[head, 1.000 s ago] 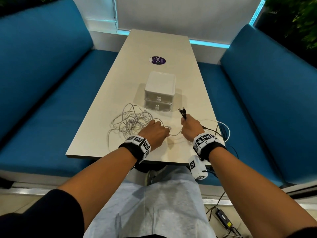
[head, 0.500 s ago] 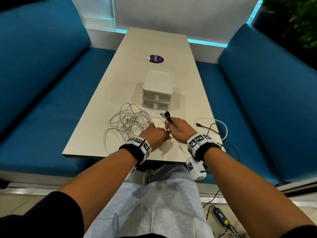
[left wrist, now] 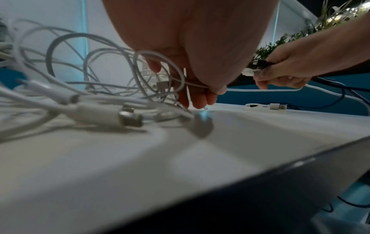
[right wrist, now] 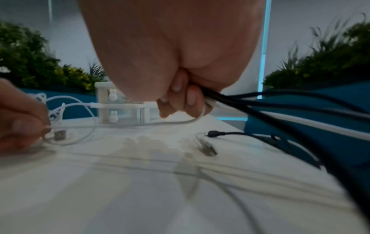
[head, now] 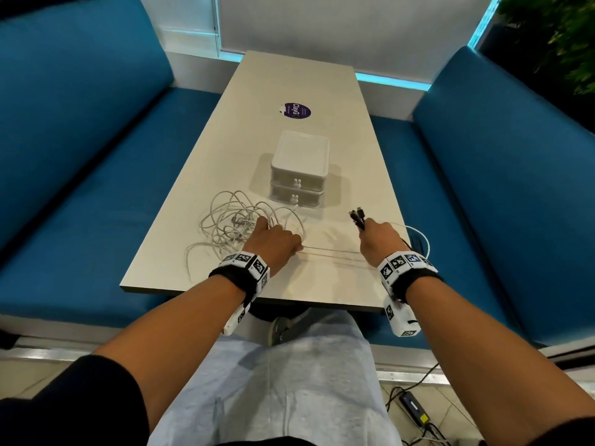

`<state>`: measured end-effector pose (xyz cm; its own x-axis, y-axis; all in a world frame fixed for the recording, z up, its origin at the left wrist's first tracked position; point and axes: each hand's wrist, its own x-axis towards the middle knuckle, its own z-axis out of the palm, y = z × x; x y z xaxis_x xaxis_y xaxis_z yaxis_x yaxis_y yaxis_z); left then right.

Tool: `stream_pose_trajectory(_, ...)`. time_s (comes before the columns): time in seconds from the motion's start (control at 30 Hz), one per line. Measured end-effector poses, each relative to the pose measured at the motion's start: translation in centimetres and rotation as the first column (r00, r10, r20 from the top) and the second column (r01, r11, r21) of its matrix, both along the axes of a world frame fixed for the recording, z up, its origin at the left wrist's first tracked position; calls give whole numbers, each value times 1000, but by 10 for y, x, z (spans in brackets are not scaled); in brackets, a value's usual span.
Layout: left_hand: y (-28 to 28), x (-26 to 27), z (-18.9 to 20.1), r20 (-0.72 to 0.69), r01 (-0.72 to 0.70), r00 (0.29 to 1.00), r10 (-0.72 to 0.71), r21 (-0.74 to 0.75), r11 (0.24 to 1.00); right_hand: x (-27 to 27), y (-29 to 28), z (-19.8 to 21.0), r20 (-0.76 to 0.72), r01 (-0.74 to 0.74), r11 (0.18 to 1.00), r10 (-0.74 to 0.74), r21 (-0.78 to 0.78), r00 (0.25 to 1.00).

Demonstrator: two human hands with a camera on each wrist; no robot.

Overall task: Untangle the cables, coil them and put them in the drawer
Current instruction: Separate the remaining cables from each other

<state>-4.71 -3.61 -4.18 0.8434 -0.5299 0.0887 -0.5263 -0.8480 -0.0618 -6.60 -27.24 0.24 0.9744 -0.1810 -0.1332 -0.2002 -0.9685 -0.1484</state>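
A tangle of white cables (head: 235, 223) lies on the table's near left, in front of the small white two-drawer box (head: 300, 170), both drawers closed. My left hand (head: 277, 241) rests at the tangle's right edge and pinches a white cable (left wrist: 200, 85). That white cable (head: 335, 251) runs taut to my right hand (head: 376, 239). My right hand (right wrist: 180, 98) grips black cables (right wrist: 280, 101) together with the white one; black plugs (head: 358, 216) stick up from the fist. Black cables trail off the table's right edge.
The table (head: 289, 78) is long and pale, with a purple sticker (head: 295, 110) beyond the box. Blue benches (head: 80, 156) flank both sides. A loose USB plug (right wrist: 208, 148) and a black plug (right wrist: 213, 134) lie near my right hand. A power adapter (head: 413, 407) sits on the floor.
My hands were together half a second ago; my right hand has pulled away to the right with the black cables, drawing the white cable taut between both hands. The left stays at the tangle.
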Motion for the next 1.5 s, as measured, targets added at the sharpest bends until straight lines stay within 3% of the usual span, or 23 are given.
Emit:
stream_pose_trajectory(0.07, 2, -1, -2, -4, 4, 1000, -4, -1, 1000, 2, 4, -3, 7, 14, 998, -14, 69, 1000)
stream_pose_trajectory(0.47, -19, -3, 15, -53, 58, 997, -55, 55, 997, -10, 70, -21, 132, -237, 906, 202, 351, 970)
stream_pose_trajectory(0.7, -17, -3, 14, -134, 72, 988, -76, -35, 997, -11, 65, -22, 253, -270, 818, 159, 508, 954)
stream_pose_trajectory(0.93, -15, -7, 13, -130, 85, 988, -87, -22, 996, -9, 69, -19, 94, -201, 889, 177, 411, 980)
stream_pose_trajectory(1.33, -13, -7, 11, -152, 82, 984, -97, -103, 991, -5, 53, -21, -8, -266, 843, 305, 467, 952)
stream_pose_trajectory(1.5, -1, 3, 10, -77, 69, 994, -77, -94, 993, -3, 26, -18, -27, -233, 933, 250, 275, 968)
